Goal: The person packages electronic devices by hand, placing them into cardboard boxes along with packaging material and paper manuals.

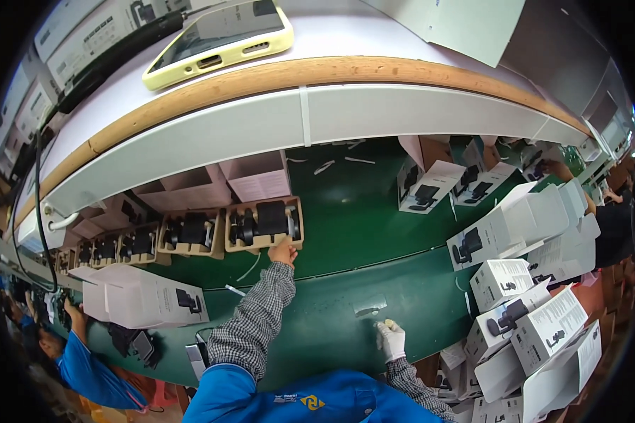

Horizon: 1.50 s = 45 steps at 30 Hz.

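Left hand (283, 252) touches cardboard tray (264, 224) (green belt (353, 211)).

One head view, worn by the person, looks steeply down from above onto the green surface (360, 233), fairly near. A white shelf (331, 113) fills the picture's top, just beyond the surface. Straight edges bow toward the dark fisheye rim.

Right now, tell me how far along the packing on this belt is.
Done: a row of brown trays on the green belt already holds black parts. In hand: the left hand touches the nearest filled tray; the gloved right hand rests on the belt, holding nothing. Left: many white boxes at the right lie piled, some open, and open cartons sit behind the trays.
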### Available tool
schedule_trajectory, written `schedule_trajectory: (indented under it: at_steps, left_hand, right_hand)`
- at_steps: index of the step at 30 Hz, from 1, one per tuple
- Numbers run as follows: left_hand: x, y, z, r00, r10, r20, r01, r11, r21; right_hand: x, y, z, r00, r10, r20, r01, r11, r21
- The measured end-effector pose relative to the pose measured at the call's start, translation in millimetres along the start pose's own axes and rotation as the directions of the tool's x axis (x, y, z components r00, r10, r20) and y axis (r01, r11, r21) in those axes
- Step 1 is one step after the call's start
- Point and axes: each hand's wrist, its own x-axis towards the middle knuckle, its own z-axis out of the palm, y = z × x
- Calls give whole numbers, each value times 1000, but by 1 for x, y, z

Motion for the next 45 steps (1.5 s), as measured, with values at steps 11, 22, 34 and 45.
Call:
schedule_trajectory:
  at_steps: [11, 22, 34, 45]
  left_hand:
    - [-40, 11, -58, 988, -62, 139, 10, 937, 348]
    - [-69, 70, -81, 627, 474, 618, -656, -107, 747]
    - [-49, 170, 69, 81, 558, 826, -471, -708, 526]
    - [-136, 109, -50, 59, 888, 456, -896, -154, 416]
  right_hand:
    - [110, -71, 159, 916, 211, 341, -264, 957, 117]
    - [140, -26, 218, 984, -112, 140, 102, 992, 75]
    - [39, -18, -28, 982, -35, -184, 54, 994, 99]
    - [11, -8, -79, 874, -287, -392, 215, 952, -218]
